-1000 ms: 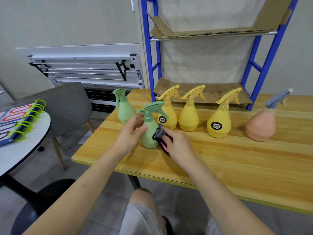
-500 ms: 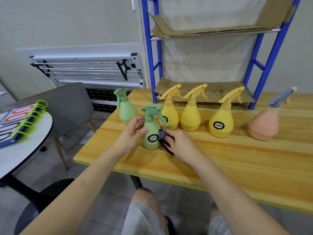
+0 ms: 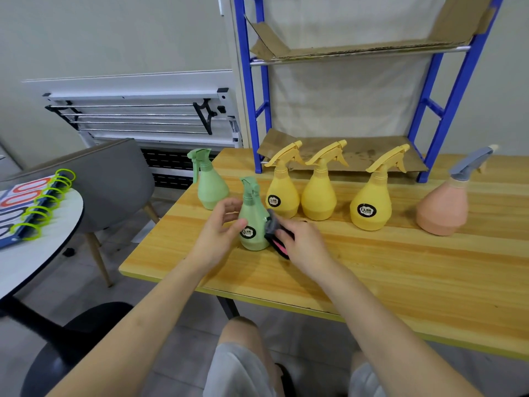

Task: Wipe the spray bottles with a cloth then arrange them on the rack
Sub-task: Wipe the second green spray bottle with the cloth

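Observation:
A small green spray bottle (image 3: 252, 222) stands upright near the table's front left, its black label facing me. My left hand (image 3: 219, 232) curls round its left side, thumb on the front. My right hand (image 3: 303, 245) grips a dark grey and pink cloth (image 3: 274, 233) and presses it against the bottle's right side. A second green bottle (image 3: 210, 184) stands behind to the left. Three yellow bottles (image 3: 282, 193) (image 3: 319, 196) (image 3: 372, 204) and a pink bottle with a grey trigger (image 3: 443, 207) line up to the right. The blue rack (image 3: 446, 110) stands at the table's back.
The wooden table (image 3: 400, 270) has a yellow front edge. Cardboard sheets line the rack's shelves (image 3: 357, 48). A grey chair (image 3: 111, 179) and a round white table (image 3: 31, 253) with a ring-bound book (image 3: 31, 204) stand to the left. A folded white drying rack (image 3: 143, 116) leans against the wall.
The green bottle has been turned, so its trigger swung from pointing right toward the back and its label came round to the front. The cloth stays against its right side.

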{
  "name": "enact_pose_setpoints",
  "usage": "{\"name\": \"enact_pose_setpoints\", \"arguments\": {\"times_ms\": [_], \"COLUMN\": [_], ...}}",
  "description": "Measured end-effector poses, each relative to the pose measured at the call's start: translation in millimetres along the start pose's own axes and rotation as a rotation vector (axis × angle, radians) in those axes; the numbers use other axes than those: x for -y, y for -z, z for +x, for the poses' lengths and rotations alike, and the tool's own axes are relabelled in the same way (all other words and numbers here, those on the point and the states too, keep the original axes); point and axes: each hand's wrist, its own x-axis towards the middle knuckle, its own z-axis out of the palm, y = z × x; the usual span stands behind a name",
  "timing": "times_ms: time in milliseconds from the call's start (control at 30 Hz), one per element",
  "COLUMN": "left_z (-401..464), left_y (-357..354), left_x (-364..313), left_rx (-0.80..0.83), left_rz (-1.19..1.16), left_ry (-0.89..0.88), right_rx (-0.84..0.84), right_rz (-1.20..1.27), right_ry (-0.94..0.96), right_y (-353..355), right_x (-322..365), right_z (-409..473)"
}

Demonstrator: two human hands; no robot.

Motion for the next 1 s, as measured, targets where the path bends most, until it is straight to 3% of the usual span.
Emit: {"name": "enact_pose_setpoints", "arguments": {"times_ms": [133,300,633,867,1000], "left_z": [-1,-2,-4,-15,-14], "left_y": [3,-8,7,-2,-4], "left_x": [2,1,-1,-5,-6], "left_rx": [0.024,-0.064,0.069,0.03,0.026], "left_rz": [0.026,0.058,0.024,-0.019,-0.023], "left_ry": [-0.017,-0.028,0.04,0.061,0.053], "right_rx": [0.026,-0.016,0.124,-0.014,-0.008], "right_rz": [-0.02,0.244,-0.117,0.154,0.086], "right_ry": [-0.006,0.002,-0.044,0.022,-0.022], "right_y": [11,13,15,13,5], "right_x": [8,30,8,35,23], "right_z": [12,24,13,20,10]}}
